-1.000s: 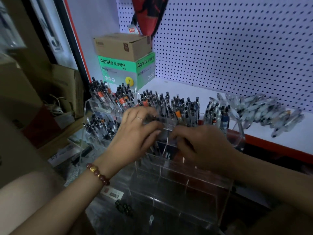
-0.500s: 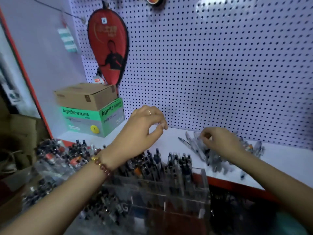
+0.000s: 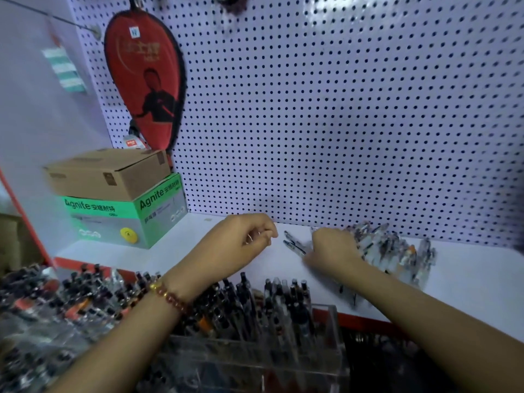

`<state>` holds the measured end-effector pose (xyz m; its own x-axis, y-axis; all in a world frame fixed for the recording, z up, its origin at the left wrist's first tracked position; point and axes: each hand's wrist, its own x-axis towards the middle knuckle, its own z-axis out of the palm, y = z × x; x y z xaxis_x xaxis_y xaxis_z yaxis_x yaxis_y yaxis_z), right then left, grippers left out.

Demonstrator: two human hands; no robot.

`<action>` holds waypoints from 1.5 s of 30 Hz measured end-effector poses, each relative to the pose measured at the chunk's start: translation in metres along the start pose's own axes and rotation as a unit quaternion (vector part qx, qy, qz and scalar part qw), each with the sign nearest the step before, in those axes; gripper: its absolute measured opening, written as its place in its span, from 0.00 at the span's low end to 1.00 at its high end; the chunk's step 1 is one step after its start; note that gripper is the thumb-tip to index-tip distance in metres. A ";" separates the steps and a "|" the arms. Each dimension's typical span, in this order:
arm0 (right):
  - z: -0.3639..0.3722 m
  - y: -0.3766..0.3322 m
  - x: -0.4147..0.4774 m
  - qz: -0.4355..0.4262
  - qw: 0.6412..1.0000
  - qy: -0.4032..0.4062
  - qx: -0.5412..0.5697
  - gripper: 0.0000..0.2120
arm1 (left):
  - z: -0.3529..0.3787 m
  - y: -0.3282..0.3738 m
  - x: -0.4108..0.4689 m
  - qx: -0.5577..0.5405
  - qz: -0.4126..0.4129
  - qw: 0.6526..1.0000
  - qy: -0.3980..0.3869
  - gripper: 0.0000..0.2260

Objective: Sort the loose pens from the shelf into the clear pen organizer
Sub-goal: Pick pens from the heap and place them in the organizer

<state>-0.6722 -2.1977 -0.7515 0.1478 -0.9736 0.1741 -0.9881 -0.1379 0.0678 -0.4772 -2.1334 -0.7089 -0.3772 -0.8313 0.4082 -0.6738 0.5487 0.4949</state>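
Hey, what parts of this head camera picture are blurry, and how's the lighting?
Head view: the right hand and the loose pens by it are smeared by motion; stored pens at lower left are blurred too; the left hand and pegboard look sharper; light is dim and bluish, darker at the right edge; pegboard rows bow from the wide lens.

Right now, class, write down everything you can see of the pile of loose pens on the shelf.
The loose pens lie in a jumbled heap on the white shelf, close below the pegboard, right of centre. Their barrels look like clear plastic with dark tips and clips, a few with orange parts. They overlap and point in mixed directions. The right hand rests on the heap's left edge; blur hides whether it grips any.
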 end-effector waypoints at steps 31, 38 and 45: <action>0.011 0.008 0.007 -0.087 0.995 -0.028 -0.032 0.16 | -0.001 -0.009 0.001 -0.127 0.012 0.980 0.153 0.11; 0.000 0.010 0.013 -0.019 0.949 0.095 0.301 0.13 | -0.001 -0.006 0.000 -0.142 0.010 0.979 0.145 0.05; -0.061 -0.010 -0.014 -0.106 0.821 0.065 0.557 0.09 | -0.006 -0.001 0.001 -0.176 -0.021 0.971 0.163 0.14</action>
<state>-0.6621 -2.1721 -0.6946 0.2539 -0.8882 0.3829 -0.3544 -0.4537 -0.8176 -0.4735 -2.1345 -0.7043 -0.0955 -0.8130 0.5744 -0.4029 0.5593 0.7245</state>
